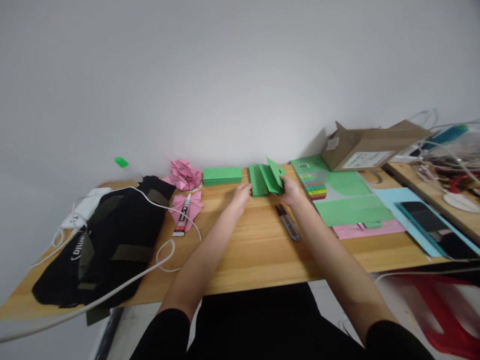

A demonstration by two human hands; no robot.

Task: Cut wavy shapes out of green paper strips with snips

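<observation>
Both my arms reach forward over a wooden table (243,260). My left hand (241,194) touches the left edge of a folded green paper (265,179) that stands in accordion pleats near the back of the table; its fingers look pressed together on the paper. At the pleats' right side, my right hand (290,190) grips the paper, with one flap sticking up. A small pair of snips (287,222) lies just in front of my right hand.
A stack of green strips (222,175), pink paper flowers (183,175) and a glue tube (182,216) lie left. A black bag (108,235) with a white cable sits far left. Coloured paper sheets (348,200), a cardboard box (369,145) and a phone (423,216) are right.
</observation>
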